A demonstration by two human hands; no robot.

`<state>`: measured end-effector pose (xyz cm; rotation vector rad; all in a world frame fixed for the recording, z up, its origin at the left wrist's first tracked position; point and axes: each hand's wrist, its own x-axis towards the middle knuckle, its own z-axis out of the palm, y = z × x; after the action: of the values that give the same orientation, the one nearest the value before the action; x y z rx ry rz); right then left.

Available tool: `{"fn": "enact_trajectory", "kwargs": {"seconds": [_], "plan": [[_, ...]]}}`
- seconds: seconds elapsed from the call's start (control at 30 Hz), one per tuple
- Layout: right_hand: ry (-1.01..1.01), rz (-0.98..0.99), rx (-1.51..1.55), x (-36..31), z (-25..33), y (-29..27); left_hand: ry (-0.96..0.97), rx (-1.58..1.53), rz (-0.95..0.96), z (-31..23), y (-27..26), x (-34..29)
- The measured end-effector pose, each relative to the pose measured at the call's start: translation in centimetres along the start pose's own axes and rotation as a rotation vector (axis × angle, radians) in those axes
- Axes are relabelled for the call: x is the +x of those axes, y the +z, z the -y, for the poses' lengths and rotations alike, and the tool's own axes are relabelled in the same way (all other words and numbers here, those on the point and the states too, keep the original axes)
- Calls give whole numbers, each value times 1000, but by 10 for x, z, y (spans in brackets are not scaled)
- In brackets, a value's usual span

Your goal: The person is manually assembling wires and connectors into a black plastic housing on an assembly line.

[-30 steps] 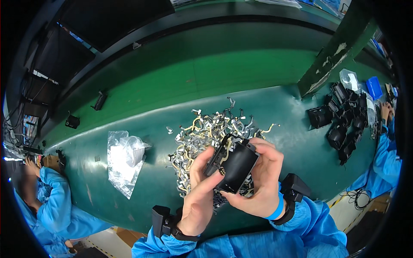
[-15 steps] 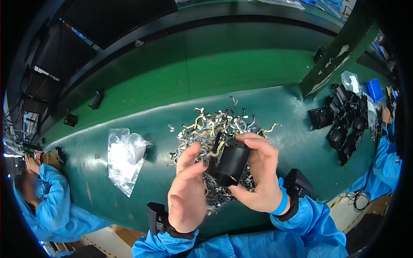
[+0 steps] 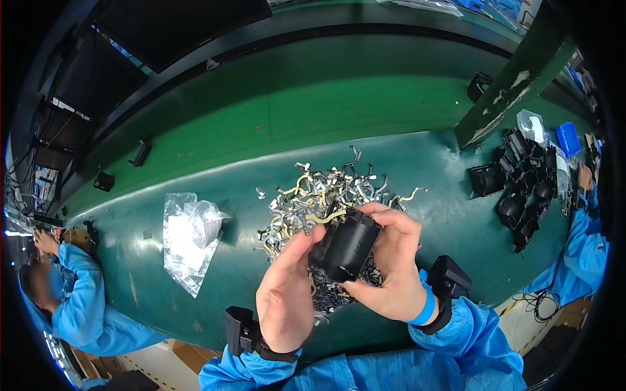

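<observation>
In the head view, the right hand is gripping the black housing over the pile, while the left hand is standing open, its fingertips lying by the pale cable, contact unclear. The hands are apparently handling that cable at the housing; placing it is calling for a steady right grip.

Desk, dark green, glossy, scuffed in places. Directly upon it: at centre, tangled heap of short cables, grey and cream, with white connectors; at left, crumpled clear plastic bag; at right, cluster of black moulded housings; near these, labelled clear pouch and blue plastic tray.
</observation>
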<state>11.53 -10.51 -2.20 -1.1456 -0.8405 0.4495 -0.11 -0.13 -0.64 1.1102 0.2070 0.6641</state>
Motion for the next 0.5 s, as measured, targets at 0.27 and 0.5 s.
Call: {"fn": "enact_trajectory", "kwargs": {"seconds": [0.27, 0.5], "plan": [[46, 36, -217, 0, 0, -6, 1, 110, 34, 1, 1, 2], [-71, 125, -372, 0, 9, 5, 153, 204, -251, 6, 4, 2]]}}
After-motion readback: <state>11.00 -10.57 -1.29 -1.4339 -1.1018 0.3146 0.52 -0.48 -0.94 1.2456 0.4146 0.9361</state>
